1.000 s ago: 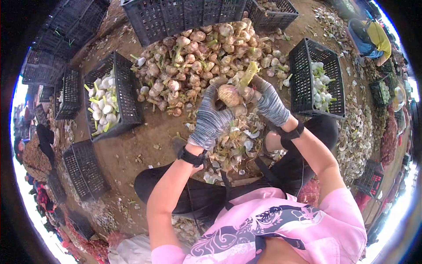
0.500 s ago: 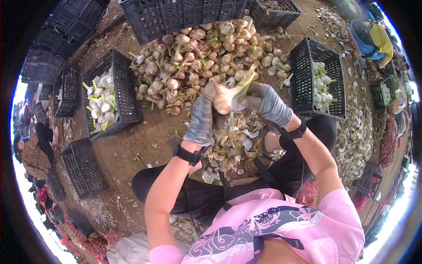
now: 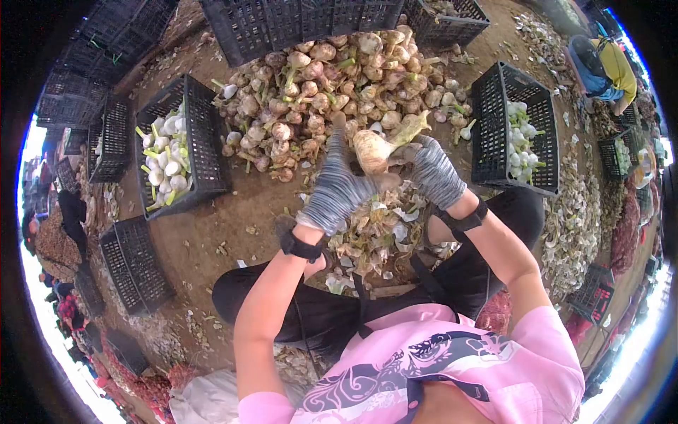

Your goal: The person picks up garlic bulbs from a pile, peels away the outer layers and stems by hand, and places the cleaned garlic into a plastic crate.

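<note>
A garlic bulb [image 3: 371, 149] with a pale green stalk stub is held up between both gloved hands, above a heap of peeled skins [image 3: 378, 230]. My right hand [image 3: 432, 172] in a grey striped glove grips the bulb by its stalk end. My left hand [image 3: 337, 184], also gloved, presses against the bulb's left side with fingers pointing up and the thumb under it. Just beyond the hands lies a big pile of unpeeled garlic [image 3: 332, 85] on the dirt floor.
Black plastic crates surround me: one on the left [image 3: 205, 141] and one on the right [image 3: 494, 134] hold white peeled garlic, empty ones stand at the back [image 3: 282, 28] and far left [image 3: 134, 261]. Another person [image 3: 600, 63] crouches at top right. Skins litter the ground on the right.
The bulb has been turned between my hands and more outer skin has come off, its surface now paler. My left hand shifted from wrapping the bulb to pressing its side.
</note>
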Tool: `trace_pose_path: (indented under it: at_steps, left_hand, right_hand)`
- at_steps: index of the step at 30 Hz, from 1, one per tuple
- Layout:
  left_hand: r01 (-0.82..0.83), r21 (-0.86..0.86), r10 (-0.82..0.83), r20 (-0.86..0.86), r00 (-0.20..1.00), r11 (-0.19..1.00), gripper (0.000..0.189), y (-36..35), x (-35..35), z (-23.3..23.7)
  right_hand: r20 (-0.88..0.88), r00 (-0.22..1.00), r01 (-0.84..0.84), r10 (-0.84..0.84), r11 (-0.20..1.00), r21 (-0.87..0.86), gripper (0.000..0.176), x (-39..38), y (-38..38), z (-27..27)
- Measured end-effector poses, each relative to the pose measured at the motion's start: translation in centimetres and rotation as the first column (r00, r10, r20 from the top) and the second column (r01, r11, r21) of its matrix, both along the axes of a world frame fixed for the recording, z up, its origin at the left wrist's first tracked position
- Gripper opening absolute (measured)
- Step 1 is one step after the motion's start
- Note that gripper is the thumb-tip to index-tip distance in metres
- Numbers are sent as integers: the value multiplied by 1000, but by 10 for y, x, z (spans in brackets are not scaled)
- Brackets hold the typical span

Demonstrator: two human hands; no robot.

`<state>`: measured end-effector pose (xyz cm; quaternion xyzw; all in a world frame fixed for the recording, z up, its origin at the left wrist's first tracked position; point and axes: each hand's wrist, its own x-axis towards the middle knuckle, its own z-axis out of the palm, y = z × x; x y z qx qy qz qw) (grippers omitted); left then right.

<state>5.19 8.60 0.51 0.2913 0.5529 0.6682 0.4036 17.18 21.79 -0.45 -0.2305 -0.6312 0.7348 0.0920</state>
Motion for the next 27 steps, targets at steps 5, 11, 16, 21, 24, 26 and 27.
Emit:
trace_pose_path:
  at_steps: [5, 11, 16, 21, 24, 26, 27]
  left_hand:
    - [4, 22, 4, -360, 933, 1000, 100, -5, -3, -10]
    - [22, 24, -14, -290, 957, 999, 80, -5, -13, 3]
    - [-200, -49, 197, -58, 979, 979, 49, -2, -11, -1]
    - [44, -115, 52, 713, 699, 992, 33, -3, -18, -5]
    - [90, -206, 120, 817, 564, 974, 42, 3, -18, -2]
    - [88, -249, 137, 757, 639, 964, 45, 2, -15, 0]
    - [84, -291, 149, 691, 708, 953, 48, 3, -13, 7]
  right_hand:
    - [-157, 988, -19, -8, 985, -170, 23, 2, -3, 0]
    - [75, 996, -8, 45, 902, -432, 26, 4, -7, 19]
    - [81, 996, 43, -36, 995, -92, 25, -1, -17, 28]
    - [-138, 986, -51, 96, 953, 299, 22, 4, -28, 22]
    - [60, 988, -145, 142, 988, 55, 22, 11, -24, 19]
    - [-17, 997, -77, 76, 996, -51, 25, 13, -19, 15]
    - [-84, 996, -13, 0, 987, -160, 29, 13, -18, 11]
